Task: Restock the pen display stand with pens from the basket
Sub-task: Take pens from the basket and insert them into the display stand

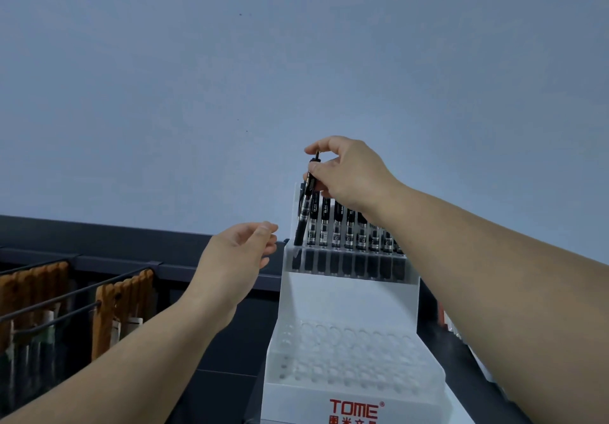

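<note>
We are putting a black pen [304,206] into the white pen stand [349,295]. Our right hand [349,173] pinches the pen near its top between thumb and fingers [316,148]. The pen leans a little, with its low end at the left end of the top back row, right beside the row of pens [349,229] standing there. Our left hand [240,252] floats just left of the stand, loosely spread, holding nothing. Next, we think, the pen must be set straight, pushed down into its hole and let go. The lower front holes [342,354] are empty, so many more pens are needed. We cannot see the basket.
</note>
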